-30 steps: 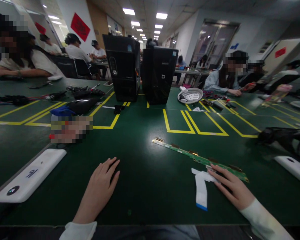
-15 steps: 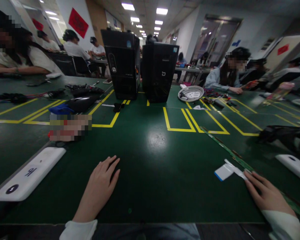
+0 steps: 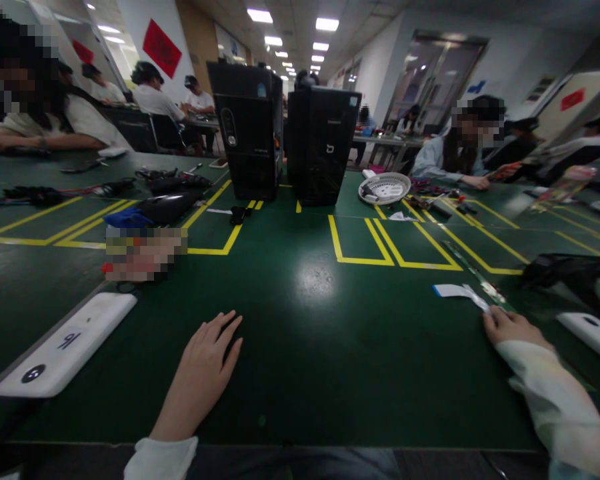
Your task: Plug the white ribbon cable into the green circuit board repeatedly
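My left hand [image 3: 199, 373] lies palm down on the green table, fingers stretched out and a little apart, holding nothing. At the right, my right hand [image 3: 516, 328] is closed on a long, narrow green circuit board [image 3: 473, 270], its fingertips partly hidden. A flat white ribbon cable [image 3: 453, 291] with a blue end sticks out to the left from beside the fingers. The board slants from the yellow tape marks down past the hand and is blurred by motion. Part of it is hidden under my hand and sleeve.
Two black computer towers [image 3: 253, 133] stand at the back centre. A white basket [image 3: 385, 187] sits right of them, near loose parts. White power banks [image 3: 70, 347] lie at both sides. Cables and a black-and-blue bundle [image 3: 153, 210] are at the left. Other people sit around.
My right hand has moved away from me and its fingers have closed more. The circuit board has shifted right and away, and the ribbon cable has swung along. My left hand stays in place.
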Motion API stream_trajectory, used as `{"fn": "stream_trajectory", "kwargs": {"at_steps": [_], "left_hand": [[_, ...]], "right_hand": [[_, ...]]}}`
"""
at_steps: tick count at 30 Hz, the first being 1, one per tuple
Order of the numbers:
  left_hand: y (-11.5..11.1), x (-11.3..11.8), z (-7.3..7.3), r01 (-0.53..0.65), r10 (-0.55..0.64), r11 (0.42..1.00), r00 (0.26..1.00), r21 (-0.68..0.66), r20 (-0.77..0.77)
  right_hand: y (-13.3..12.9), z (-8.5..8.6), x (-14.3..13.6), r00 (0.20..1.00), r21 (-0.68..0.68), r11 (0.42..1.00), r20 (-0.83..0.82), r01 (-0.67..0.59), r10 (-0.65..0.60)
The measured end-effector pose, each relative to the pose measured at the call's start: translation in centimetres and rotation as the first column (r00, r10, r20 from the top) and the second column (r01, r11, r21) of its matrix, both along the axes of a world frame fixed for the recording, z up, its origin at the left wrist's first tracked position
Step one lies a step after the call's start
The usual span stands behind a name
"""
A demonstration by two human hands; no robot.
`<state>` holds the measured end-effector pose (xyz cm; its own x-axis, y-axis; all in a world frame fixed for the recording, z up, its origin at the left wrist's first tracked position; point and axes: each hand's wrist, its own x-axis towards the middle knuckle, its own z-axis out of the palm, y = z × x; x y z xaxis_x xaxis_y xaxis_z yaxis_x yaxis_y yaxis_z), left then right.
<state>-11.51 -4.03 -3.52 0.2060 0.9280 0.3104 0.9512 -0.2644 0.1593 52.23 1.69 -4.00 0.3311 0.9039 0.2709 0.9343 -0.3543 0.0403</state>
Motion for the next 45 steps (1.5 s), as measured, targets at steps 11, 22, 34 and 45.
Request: {"fn": "stream_trajectory", "kwargs": {"at_steps": [11, 22, 34, 45], "left_hand": [[0.0, -0.1, -0.3, -0.001, 0.002, 1.0, 1.0, 0.02, -0.007], [0.1, -0.1, -0.4, -0.001, 0.001, 1.0, 1.0, 0.018, -0.014], [0.1, 0.1, -0.3, 0.002, -0.002, 0.999, 1.0, 0.034, 0.005], [0.0, 0.3, 0.3, -0.022, 0.023, 1.0, 0.999, -0.008, 0.031]], "right_hand": [[-0.5, 3.5, -5.0, 0.911, -0.303, 0.898, -0.162, 0.32, -0.379], [-0.5, -0.6, -2.3, 0.998, -0.01, 0.999, -0.037, 0.042, -0.042], [4.6, -1.8, -13.2, 0.76, 0.218, 0.758, -0.09, -0.615, 0.643], [9.1, -0.4, -28.2, 0.526, 0.189, 0.534, -0.094, -0.824, 0.845]]}}
